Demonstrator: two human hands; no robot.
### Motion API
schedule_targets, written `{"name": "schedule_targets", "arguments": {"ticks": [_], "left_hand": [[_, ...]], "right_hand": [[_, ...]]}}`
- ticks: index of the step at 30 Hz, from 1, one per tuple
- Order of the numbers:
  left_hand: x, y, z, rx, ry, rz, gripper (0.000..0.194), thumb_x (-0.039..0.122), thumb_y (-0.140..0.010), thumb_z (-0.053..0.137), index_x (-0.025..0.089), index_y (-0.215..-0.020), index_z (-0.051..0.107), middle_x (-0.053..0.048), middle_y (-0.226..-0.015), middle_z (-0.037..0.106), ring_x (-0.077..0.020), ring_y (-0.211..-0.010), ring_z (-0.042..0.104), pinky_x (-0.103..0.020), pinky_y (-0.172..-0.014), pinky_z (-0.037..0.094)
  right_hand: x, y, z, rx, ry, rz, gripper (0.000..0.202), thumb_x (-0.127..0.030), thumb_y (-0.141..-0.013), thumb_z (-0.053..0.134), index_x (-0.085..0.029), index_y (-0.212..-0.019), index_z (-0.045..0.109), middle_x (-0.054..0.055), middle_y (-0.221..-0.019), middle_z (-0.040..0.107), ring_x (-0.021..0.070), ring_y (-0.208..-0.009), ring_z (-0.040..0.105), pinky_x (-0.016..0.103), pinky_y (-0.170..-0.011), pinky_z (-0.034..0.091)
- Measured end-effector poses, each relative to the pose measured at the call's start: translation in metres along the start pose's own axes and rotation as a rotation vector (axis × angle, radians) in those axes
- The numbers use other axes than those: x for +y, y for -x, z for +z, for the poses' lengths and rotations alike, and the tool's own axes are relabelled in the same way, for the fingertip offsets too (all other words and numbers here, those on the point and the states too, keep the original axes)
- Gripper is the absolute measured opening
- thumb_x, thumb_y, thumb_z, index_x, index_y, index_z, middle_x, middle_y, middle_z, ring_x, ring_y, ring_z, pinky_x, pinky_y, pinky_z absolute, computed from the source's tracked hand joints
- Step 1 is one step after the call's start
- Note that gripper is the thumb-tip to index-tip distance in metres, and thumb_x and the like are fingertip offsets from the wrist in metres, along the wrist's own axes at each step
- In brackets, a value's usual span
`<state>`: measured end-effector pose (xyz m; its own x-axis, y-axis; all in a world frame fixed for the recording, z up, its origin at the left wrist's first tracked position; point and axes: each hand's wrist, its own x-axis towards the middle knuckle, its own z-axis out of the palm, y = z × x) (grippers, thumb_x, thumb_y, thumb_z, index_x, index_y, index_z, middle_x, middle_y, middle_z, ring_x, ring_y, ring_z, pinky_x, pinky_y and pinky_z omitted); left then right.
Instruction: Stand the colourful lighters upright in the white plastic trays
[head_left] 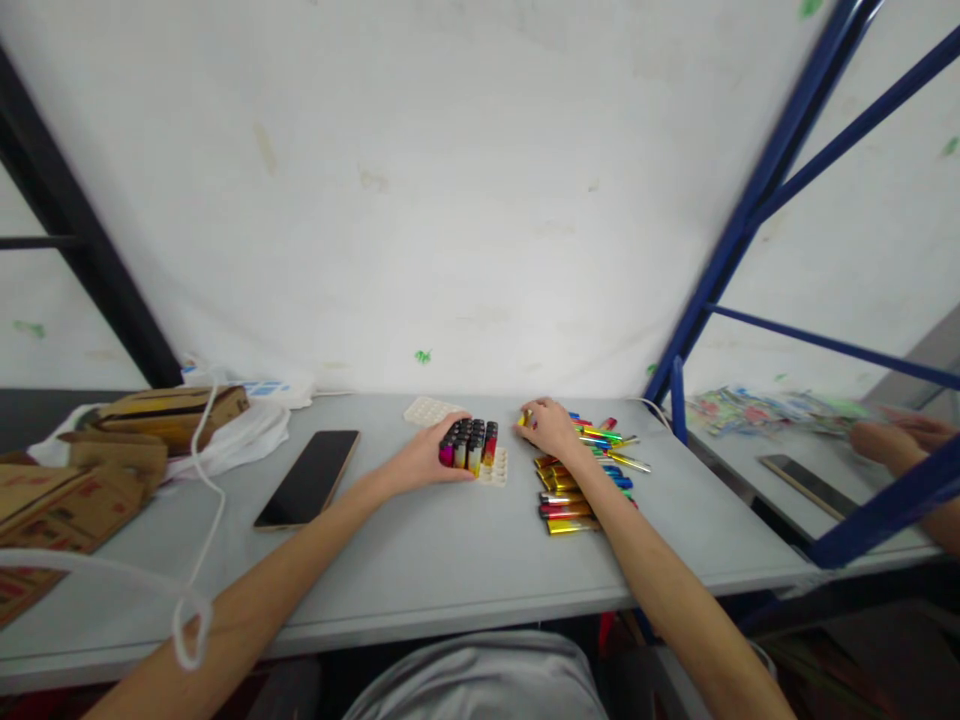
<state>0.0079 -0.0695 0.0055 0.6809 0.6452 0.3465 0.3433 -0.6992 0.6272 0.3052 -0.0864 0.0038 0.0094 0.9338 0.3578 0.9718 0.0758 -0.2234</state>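
My left hand (429, 456) is curled around a block of upright lighters (466, 447) with dark tops and purple, yellow and red bodies. These lighters stand in a pale tray with round holes (493, 472), and bare holes show along its right side. My right hand (551, 428) is at the far left edge of a loose pile of shiny lighters (568, 508) in gold, red, blue and green. Its fingers are closed around a small yellow lighter (527, 418), mostly hidden by them. Part of the pile lies beneath my right wrist and forearm.
Another pale holed tray (431, 411) lies behind my left hand. A phone (308, 478) rests left of it. Cardboard boxes (67, 490) and a white cable (201, 470) take up the far left. Beyond a blue metal frame (731, 245), another person's hands (892, 440) show.
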Motion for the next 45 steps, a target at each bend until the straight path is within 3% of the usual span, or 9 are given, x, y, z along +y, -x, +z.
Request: {"name": "schedule_targets", "arguments": {"ticks": [5,8,15,22,26,29,36,41,45], "left_hand": [[0.001,0.001,-0.001,-0.003,-0.003,-0.004,0.093,0.047,-0.069,0.088,0.022,-0.147,0.044,-0.01,-0.144,0.061,-0.0314,-0.13,0.06,-0.042,-0.114,0.044],[0.0,0.001,-0.001,0.002,0.004,0.002,0.093,0.049,-0.068,0.088,0.023,-0.147,0.045,-0.009,-0.146,0.06,-0.0318,-0.131,0.059,-0.043,-0.115,0.044],[-0.002,0.001,0.0,-0.002,-0.006,0.003,0.094,0.049,-0.069,0.088,0.023,-0.147,0.044,-0.01,-0.149,0.057,-0.0317,-0.136,0.056,-0.042,-0.118,0.041],[-0.004,0.001,0.0,-0.002,-0.007,0.009,0.094,0.049,-0.07,0.087,0.022,-0.148,0.043,-0.01,-0.148,0.058,-0.0319,-0.134,0.057,-0.043,-0.117,0.042],[-0.003,0.001,-0.001,-0.004,-0.004,0.014,0.094,0.048,-0.07,0.087,0.022,-0.148,0.043,-0.011,-0.148,0.057,-0.0323,-0.134,0.057,-0.044,-0.117,0.042],[-0.001,0.001,-0.001,-0.01,0.003,0.008,0.093,0.048,-0.07,0.087,0.022,-0.148,0.043,-0.011,-0.148,0.057,-0.0316,-0.134,0.057,-0.044,-0.117,0.042],[-0.001,0.001,-0.001,-0.003,-0.012,0.001,0.095,0.047,-0.069,0.089,0.021,-0.147,0.043,-0.012,-0.15,0.056,-0.0319,-0.136,0.056,-0.043,-0.118,0.041],[-0.002,0.002,-0.001,-0.008,-0.009,-0.004,0.096,0.049,-0.069,0.089,0.021,-0.148,0.042,-0.011,-0.147,0.058,-0.0315,-0.133,0.058,-0.042,-0.116,0.043],[-0.001,0.002,-0.001,-0.003,-0.013,-0.013,0.096,0.048,-0.069,0.089,0.021,-0.148,0.042,-0.012,-0.149,0.057,-0.0322,-0.134,0.057,-0.044,-0.117,0.042]], "right_hand": [[0.003,0.002,0.002,0.167,-0.459,-0.018,0.027,-0.031,-0.084,0.069,-0.018,-0.108,0.073,0.013,-0.121,0.065,0.0211,-0.096,0.067,0.039,-0.097,0.052],[0.001,0.008,0.003,0.106,-0.775,0.091,0.026,-0.036,-0.085,0.063,-0.017,-0.101,0.071,0.009,-0.105,0.069,0.0191,-0.081,0.068,0.036,-0.081,0.056],[-0.016,0.021,-0.011,0.024,-1.32,0.182,0.069,-0.044,-0.073,0.083,-0.025,-0.134,0.057,0.006,-0.109,0.073,0.0183,-0.088,0.066,0.029,-0.074,0.051],[-0.045,0.03,-0.013,-0.136,-1.497,0.167,0.047,-0.057,-0.076,0.08,-0.021,-0.106,0.07,0.001,-0.088,0.065,0.015,-0.079,0.06,0.027,-0.069,0.051],[-0.054,0.035,-0.011,-0.201,-1.483,0.097,0.047,-0.066,-0.085,0.068,-0.026,-0.109,0.06,-0.007,-0.068,0.048,0.0091,-0.049,0.038,0.022,-0.044,0.034],[-0.057,0.036,-0.009,-0.192,-1.362,0.129,0.046,-0.07,-0.088,0.06,-0.026,-0.1,0.055,-0.011,-0.06,0.033,0.0079,-0.044,0.021,0.021,-0.041,0.017],[-0.057,0.036,-0.003,0.117,-0.864,0.066,0.053,-0.064,-0.089,0.051,-0.023,-0.058,0.04,-0.005,-0.054,0.035,0.0115,-0.054,0.035,0.027,-0.052,0.026],[-0.059,0.038,-0.002,0.174,-0.756,0.067,0.04,-0.048,-0.086,0.046,-0.023,-0.056,0.038,-0.005,-0.054,0.035,0.0117,-0.054,0.036,0.028,-0.055,0.026],[-0.061,0.039,-0.004,0.199,-0.709,0.024,0.039,-0.047,-0.089,0.047,-0.023,-0.06,0.038,-0.005,-0.056,0.035,0.0122,-0.056,0.037,0.027,-0.057,0.026]]}}
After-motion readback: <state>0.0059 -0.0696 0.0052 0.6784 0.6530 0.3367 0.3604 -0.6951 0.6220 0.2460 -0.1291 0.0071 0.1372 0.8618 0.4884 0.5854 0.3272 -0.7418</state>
